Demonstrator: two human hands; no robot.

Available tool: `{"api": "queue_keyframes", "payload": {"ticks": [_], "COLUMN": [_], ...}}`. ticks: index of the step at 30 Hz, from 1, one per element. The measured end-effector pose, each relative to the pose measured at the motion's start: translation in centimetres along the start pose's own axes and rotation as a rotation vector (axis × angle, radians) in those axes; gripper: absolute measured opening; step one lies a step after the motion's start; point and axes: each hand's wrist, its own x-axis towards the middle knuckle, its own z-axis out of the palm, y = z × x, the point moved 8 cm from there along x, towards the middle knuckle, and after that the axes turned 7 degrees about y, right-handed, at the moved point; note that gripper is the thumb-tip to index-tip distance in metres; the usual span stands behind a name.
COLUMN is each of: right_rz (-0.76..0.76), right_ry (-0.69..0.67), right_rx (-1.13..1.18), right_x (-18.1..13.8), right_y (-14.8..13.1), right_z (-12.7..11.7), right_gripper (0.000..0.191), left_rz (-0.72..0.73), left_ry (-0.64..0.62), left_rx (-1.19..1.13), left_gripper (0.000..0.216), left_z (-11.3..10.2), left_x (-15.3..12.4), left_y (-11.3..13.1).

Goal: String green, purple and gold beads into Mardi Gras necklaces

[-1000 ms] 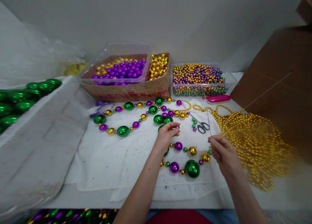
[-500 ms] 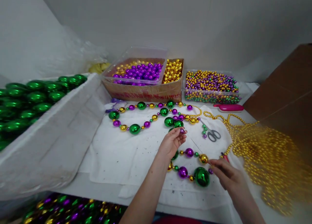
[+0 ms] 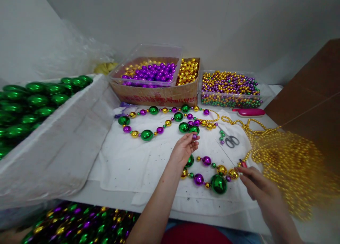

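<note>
My left hand (image 3: 186,146) is closed, pinching a small purple bead (image 3: 194,136) at its fingertips, just in front of the large green beads (image 3: 183,127). Between the thumb and fingers of my right hand (image 3: 256,182) is a long thin needle (image 3: 225,152) slanting up and left. A gold bead (image 3: 233,174) sits right at those fingertips, beside another gold bead (image 3: 221,170). Below both hands a partly strung bead strand curves on the white cloth (image 3: 127,169), with a big green bead (image 3: 219,184) and a purple bead (image 3: 198,179). My left hand and wrist hide part of it.
A finished-looking bead strand (image 3: 147,135) lies farther back, near grey-handled scissors (image 3: 232,141). Behind stand a cardboard box (image 3: 156,96) and a clear tub of small beads (image 3: 230,90). Left is a white bin (image 3: 66,141) of green beads; right, a heap of gold bead chain (image 3: 289,162).
My right hand has moved right, drawing the needle away from my left hand. A second gold bead now shows at its fingertips. My left hand still pinches the purple bead.
</note>
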Motion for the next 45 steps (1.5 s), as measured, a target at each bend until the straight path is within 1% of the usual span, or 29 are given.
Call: {"api": "queue_keyframes", "payload": {"ticks": [3,9,16,18,21,23,26,29,32,34,40,45], "right_rz": [-0.003,0.067,0.063,0.056,0.041,0.032,0.021,-0.013,-0.082,-0.113,-0.161,-0.195], "right_ry": [0.049,0.135,0.161,0.126,0.027,-0.011,-0.011,-0.020,-0.051,-0.089,-0.207,-0.259], "right_rx": [0.025,0.039,0.084,0.079,0.086,0.097,0.104,0.092,0.019,-0.059,-0.206,-0.263], "right_x": [0.8,1.9,1.9,1.7,1.4,1.3,1.4,1.4,1.0,0.4,-1.4,-2.0], "right_y": [-0.3,0.1,-0.1,-0.2,0.0,0.3,0.4,-0.3,-1.4,-1.7,-0.9,-1.0], "right_z": [-1.2,-3.0,-2.9,-2.4,-1.0,-0.5,-0.2,-0.1,0.2,0.5,1.2,1.8], "right_gripper": [0.030,0.033,0.032,0.031,0.031,0.029,0.026,0.025,0.023,0.022,0.025,0.025], "left_rz": [0.012,0.046,0.046,0.045,0.043,0.040,0.032,0.019,-0.004,-0.017,-0.010,-0.015], "left_ry": [-0.008,-0.006,-0.011,-0.017,-0.024,-0.027,-0.033,-0.035,-0.023,-0.012,0.012,0.016], "left_rx": [-0.010,0.029,0.055,0.049,0.040,0.040,0.032,0.008,-0.020,-0.033,-0.044,-0.047], "left_gripper": [0.018,0.021,0.023,0.023,0.022,0.022,0.020,0.020,0.019,0.019,0.017,0.016], "left_z": [0.1,0.2,0.4,0.6,0.9,1.0,1.2,1.1,0.9,0.7,0.4,0.4], "left_x": [-0.3,-0.4,-0.5,-0.5,-0.5,-0.5,-0.5,-0.6,-0.5,-0.5,-0.4,-0.5], "left_y": [0.1,0.2,0.0,-0.1,-0.1,-0.1,-0.1,-0.2,-0.4,-0.5,-0.5,-0.7]}}
